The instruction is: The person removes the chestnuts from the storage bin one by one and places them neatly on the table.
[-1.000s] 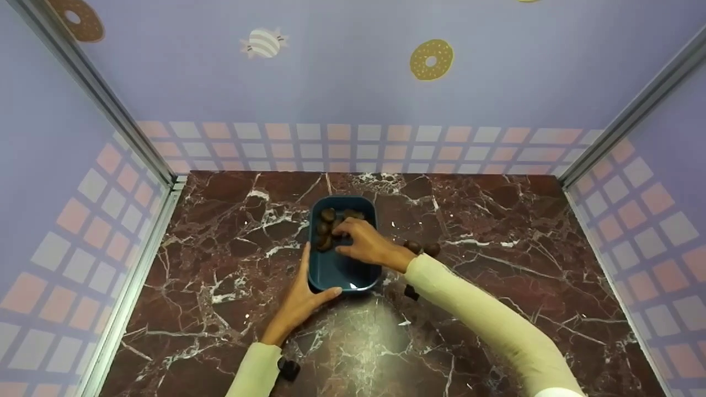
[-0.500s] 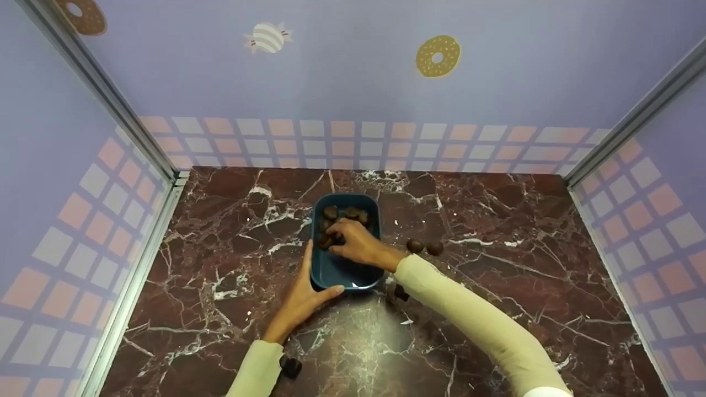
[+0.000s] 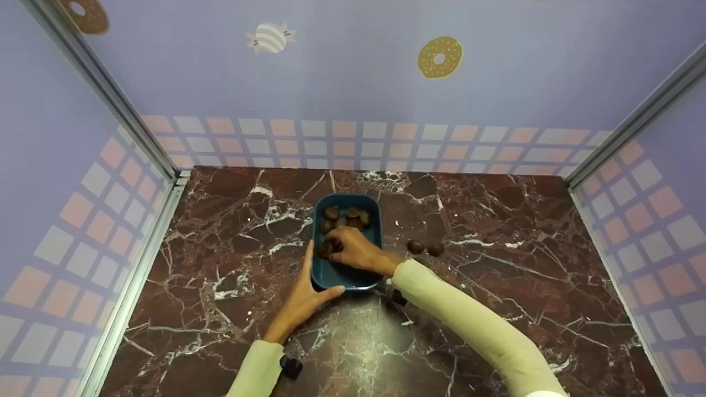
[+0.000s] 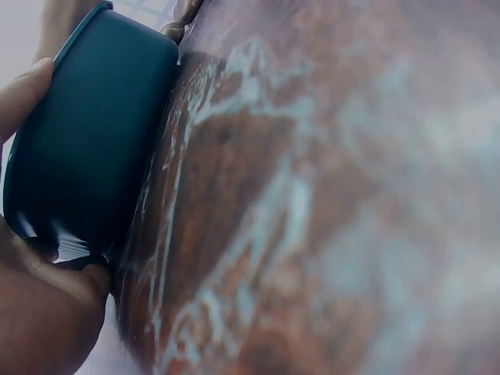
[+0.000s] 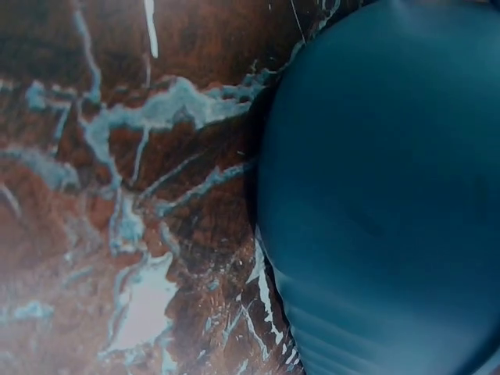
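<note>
A dark teal rectangular container (image 3: 346,279) with rounded corners stands on the marbled tabletop. My left hand (image 3: 303,295) grips its near left corner, fingers along the left side and thumb at the near edge; the left wrist view shows the container's outer wall (image 4: 94,133) between thumb and fingers. Inside the container, my right hand (image 3: 357,249) pinches a brown, chestnut-like nut (image 3: 326,250) near the left wall. Several similar nuts (image 3: 353,212) lie toward the far end, partly hidden by the right hand. The right wrist view has only the container's wall (image 5: 383,187) and tabletop.
Two more brown nuts (image 3: 425,248) lie on the tabletop (image 3: 507,286) to the right of the container, close to the right forearm. A patterned back wall (image 3: 353,82) and side walls with metal edge strips (image 3: 132,275) enclose the table.
My right hand has shifted left and then nearer to me inside the container, uncovering more of the far nuts. The left hand has kept its grip on the corner.
</note>
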The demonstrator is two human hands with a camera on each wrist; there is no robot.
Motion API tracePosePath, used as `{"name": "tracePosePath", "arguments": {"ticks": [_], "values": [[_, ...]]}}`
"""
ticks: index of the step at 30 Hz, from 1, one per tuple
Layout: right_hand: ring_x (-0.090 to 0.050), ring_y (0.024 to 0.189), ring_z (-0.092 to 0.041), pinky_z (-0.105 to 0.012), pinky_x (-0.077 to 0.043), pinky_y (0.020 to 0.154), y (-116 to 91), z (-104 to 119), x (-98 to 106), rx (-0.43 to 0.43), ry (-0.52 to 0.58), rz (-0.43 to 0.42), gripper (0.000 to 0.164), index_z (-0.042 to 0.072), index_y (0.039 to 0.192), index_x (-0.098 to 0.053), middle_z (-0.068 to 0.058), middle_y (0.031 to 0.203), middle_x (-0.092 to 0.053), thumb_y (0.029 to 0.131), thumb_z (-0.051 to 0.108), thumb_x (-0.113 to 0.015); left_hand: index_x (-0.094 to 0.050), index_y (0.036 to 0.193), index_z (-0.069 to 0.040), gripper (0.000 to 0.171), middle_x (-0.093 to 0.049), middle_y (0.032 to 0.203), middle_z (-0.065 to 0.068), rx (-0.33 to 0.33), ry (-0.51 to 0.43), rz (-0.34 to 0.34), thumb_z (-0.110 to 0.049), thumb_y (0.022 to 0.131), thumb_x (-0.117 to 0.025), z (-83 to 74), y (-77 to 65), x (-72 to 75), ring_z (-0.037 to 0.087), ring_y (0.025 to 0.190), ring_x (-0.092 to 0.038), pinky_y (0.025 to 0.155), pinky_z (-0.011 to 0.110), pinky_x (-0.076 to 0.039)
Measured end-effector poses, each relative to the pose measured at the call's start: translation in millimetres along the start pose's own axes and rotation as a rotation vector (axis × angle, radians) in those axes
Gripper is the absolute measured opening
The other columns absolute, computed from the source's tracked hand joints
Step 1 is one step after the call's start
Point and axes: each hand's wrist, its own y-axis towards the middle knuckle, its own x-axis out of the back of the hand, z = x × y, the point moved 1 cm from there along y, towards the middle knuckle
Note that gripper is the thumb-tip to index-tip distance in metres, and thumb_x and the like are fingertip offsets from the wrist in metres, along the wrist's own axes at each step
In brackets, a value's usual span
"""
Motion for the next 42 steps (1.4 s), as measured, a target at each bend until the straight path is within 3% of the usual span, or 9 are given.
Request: {"name": "tracePosePath", "arguments": {"ticks": [10,17,21,29,42], "values": [[-0.06,0.105,-0.026,-0.04,-0.051,0.092,-3.8,6.3,-8.0,0.004,-0.133,0.024,0.04,0.001,0.12,-0.067,-0.013,0.113,-0.065,0.084,0.009,-0.082,0.002,0.16,-0.047,0.117,-0.001,0.17,0.0,0.008,-0.032,-0.01,-0.021,0.085,-0.083,-0.9,-0.5,-1.8,0.032,0.154,-0.011,0.118,0.062,-0.018],[-0.059,0.101,-0.021,-0.037,-0.052,0.088,-8.0,7.6,-7.3,-0.034,-0.15,0.041,0.034,0.007,0.115,-0.068,-0.008,0.109,-0.063,0.085,0.014,-0.082,0.003,0.161,-0.044,0.117,0.0,0.17,0.001,0.001,-0.027,-0.005,-0.032,0.084,-0.084,0.1,-0.5,-1.7,0.032,0.154,-0.012,0.118,0.062,-0.018],[-0.06,0.102,-0.021,-0.037,-0.052,0.09,-13.6,10.2,0.4,-0.037,-0.151,0.024,0.036,0.008,0.118,-0.069,-0.007,0.112,-0.064,0.086,0.018,-0.082,0.003,0.161,-0.044,0.118,-0.001,0.17,0.0,0.002,-0.026,-0.004,-0.039,0.083,-0.084,0.5,-0.2,-2.0,0.03,0.153,-0.014,0.118,0.061,-0.02],[-0.059,0.107,-0.022,-0.039,-0.051,0.094,-31.1,15.9,22.4,-0.025,-0.15,-0.037,0.042,0.008,0.124,-0.067,-0.008,0.118,-0.063,0.087,0.022,-0.081,0.002,0.162,-0.039,0.118,-0.004,0.169,0.001,-0.002,-0.063,-0.002,-0.034,0.083,-0.085,-0.2,1.2,-1.3,0.029,0.153,-0.018,0.118,0.059,-0.021],[-0.058,0.107,-0.02,-0.039,-0.053,0.091,-67.4,20.0,49.1,-0.02,-0.106,-0.075,0.045,0.009,0.129,-0.064,-0.005,0.118,-0.061,0.089,0.022,-0.08,0.002,0.161,-0.043,0.119,0.0,0.17,0.001,0.004,-0.046,-0.009,-0.037,0.082,-0.086,-1.1,0.4,-1.3,0.031,0.154,-0.009,0.118,0.064,-0.016]]}}
